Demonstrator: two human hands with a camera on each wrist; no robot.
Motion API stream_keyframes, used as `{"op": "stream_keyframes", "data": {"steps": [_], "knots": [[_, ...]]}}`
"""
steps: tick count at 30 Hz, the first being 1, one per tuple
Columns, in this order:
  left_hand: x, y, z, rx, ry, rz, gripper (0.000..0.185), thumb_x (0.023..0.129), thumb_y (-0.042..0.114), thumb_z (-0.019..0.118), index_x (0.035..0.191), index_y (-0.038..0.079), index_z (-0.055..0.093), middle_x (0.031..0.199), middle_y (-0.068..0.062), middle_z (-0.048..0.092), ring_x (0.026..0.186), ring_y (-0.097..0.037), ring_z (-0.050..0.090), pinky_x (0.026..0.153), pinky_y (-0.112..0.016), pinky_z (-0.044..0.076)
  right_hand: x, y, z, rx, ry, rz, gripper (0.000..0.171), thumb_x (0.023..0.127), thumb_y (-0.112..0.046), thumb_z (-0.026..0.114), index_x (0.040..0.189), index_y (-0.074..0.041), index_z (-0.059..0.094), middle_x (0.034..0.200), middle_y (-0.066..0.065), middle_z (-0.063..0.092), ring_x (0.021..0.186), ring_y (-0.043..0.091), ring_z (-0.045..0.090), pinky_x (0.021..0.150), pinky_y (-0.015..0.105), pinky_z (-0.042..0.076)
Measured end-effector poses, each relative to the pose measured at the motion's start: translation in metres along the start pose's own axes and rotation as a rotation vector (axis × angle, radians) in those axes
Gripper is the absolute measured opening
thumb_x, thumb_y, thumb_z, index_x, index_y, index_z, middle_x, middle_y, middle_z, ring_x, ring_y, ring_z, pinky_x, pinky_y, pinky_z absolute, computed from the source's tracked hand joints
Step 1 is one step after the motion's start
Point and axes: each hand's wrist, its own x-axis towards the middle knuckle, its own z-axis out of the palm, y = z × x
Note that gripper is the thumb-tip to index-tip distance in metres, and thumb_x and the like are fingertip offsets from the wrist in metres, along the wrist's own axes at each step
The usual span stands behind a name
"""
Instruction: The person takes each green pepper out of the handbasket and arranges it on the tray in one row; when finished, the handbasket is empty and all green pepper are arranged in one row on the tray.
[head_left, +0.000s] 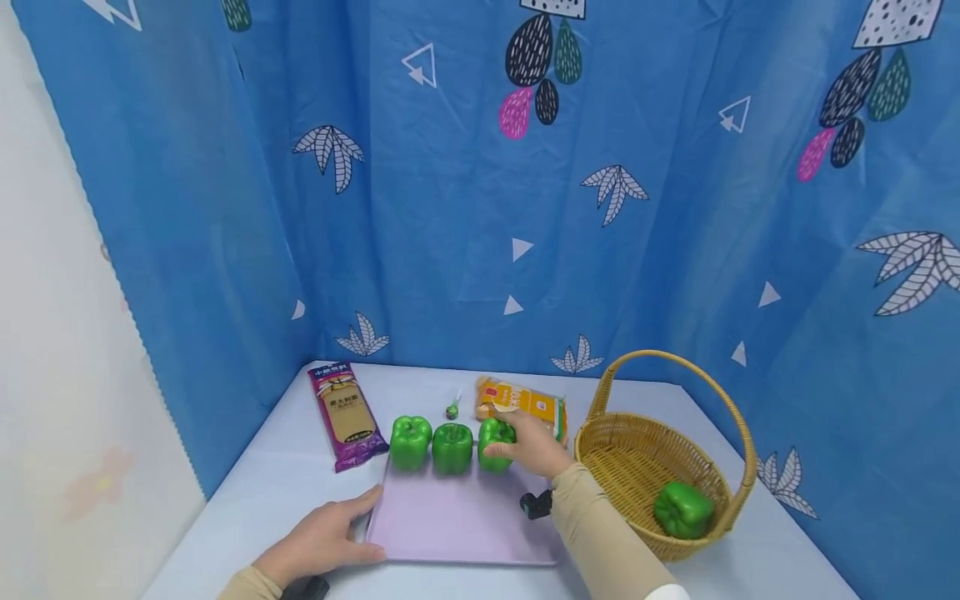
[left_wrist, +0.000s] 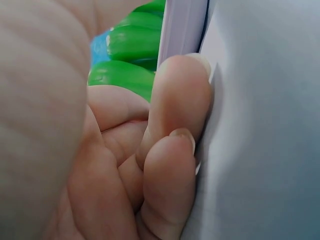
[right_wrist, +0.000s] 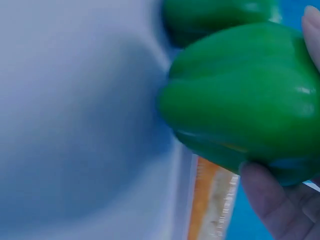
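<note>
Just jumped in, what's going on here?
A person is handling green peppers with both hands. The right hand grips the rightmost pepper of a row of three at the far side of a tray; whether it rests there isn't clear. The left hand is at the tray's left edge, near the front corner. A fourth pepper lies in the basket on the right.

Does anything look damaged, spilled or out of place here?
One oddity: a small green piece lies on the white table, just beyond the middle pepper on the tray. It looks like a stray scrap, perhaps a broken-off stem, though it is too small to tell. Nothing looks spilled.
</note>
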Motion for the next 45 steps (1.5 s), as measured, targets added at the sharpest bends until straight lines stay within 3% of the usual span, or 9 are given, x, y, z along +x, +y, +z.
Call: {"op": "stream_keyframes", "data": {"steps": [5,15,20,30,34,40,42,45], "knots": [[0.002,0.002,0.002,-0.003,0.013,0.010,0.096,0.072,0.062,0.066,0.142,0.005,0.035,0.051,0.013,0.041,0.040,-0.003,0.036,0.044,-0.023,0.033,0.004,0.005,0.007,-0.047,-0.012,0.006,0.076,0.074,-0.055,0.068,0.138,-0.020,0.046,0.137,0.009,0.046,0.126,0.034,0.039,0.098,0.054,0.031],[-0.001,0.001,0.000,-0.004,0.014,0.019,0.097,0.072,0.062,0.066,0.142,0.003,0.035,0.060,0.011,0.043,0.040,-0.003,0.036,0.048,-0.023,0.035,0.004,0.006,0.013,-0.031,-0.016,0.003,0.079,0.072,-0.059,0.066,0.139,-0.023,0.044,0.138,0.004,0.046,0.126,0.031,0.040,0.099,0.052,0.031],[-0.001,0.001,0.002,-0.004,0.008,0.007,0.098,0.071,0.063,0.066,0.142,0.004,0.034,0.055,0.012,0.041,0.040,-0.004,0.035,0.049,-0.023,0.035,0.004,0.007,0.014,-0.023,0.003,-0.003,0.079,0.072,-0.059,0.066,0.139,-0.023,0.044,0.137,0.001,0.047,0.125,0.029,0.042,0.098,0.051,0.032],[-0.002,0.005,0.001,-0.006,0.006,0.002,0.097,0.071,0.062,0.066,0.142,0.004,0.035,0.057,0.012,0.042,0.042,-0.004,0.038,0.048,-0.024,0.034,-0.004,0.001,0.010,0.023,0.014,0.025,0.090,0.073,-0.059,0.067,0.146,-0.027,0.027,0.142,0.001,0.040,0.127,0.030,0.040,0.098,0.052,0.032],[-0.003,0.009,0.001,-0.008,-0.003,0.007,0.096,0.072,0.061,0.066,0.142,0.003,0.035,0.057,0.012,0.042,0.044,-0.004,0.039,0.055,-0.023,0.037,-0.017,0.002,-0.013,0.073,0.071,0.054,0.083,0.076,-0.060,0.064,0.145,-0.025,0.032,0.140,0.003,0.042,0.125,0.030,0.041,0.097,0.053,0.032],[-0.004,0.011,0.000,0.021,0.000,0.013,0.096,0.072,0.062,0.066,0.142,0.003,0.036,0.055,0.012,0.042,0.043,-0.003,0.038,0.053,-0.023,0.036,-0.046,0.023,-0.078,0.039,0.311,0.063,0.053,0.086,-0.055,0.056,0.127,-0.022,0.055,0.122,0.000,0.056,0.110,0.022,0.053,0.087,0.047,0.043],[-0.004,0.011,-0.002,0.025,0.000,0.014,0.096,0.072,0.062,0.066,0.142,0.003,0.036,0.054,0.012,0.042,0.043,-0.004,0.038,0.054,-0.024,0.036,-0.057,0.037,-0.097,0.027,0.351,0.101,0.048,0.088,-0.053,0.054,0.123,-0.019,0.057,0.116,0.002,0.058,0.103,0.021,0.055,0.081,0.045,0.046],[-0.003,0.009,-0.002,0.026,-0.004,0.006,0.097,0.072,0.063,0.065,0.142,0.004,0.036,0.056,0.012,0.043,0.043,-0.004,0.039,0.053,-0.024,0.036,-0.073,0.059,-0.115,-0.050,0.346,0.224,0.051,0.089,-0.053,0.050,0.121,-0.014,0.058,0.112,0.007,0.060,0.099,0.025,0.057,0.077,0.045,0.047]]}}
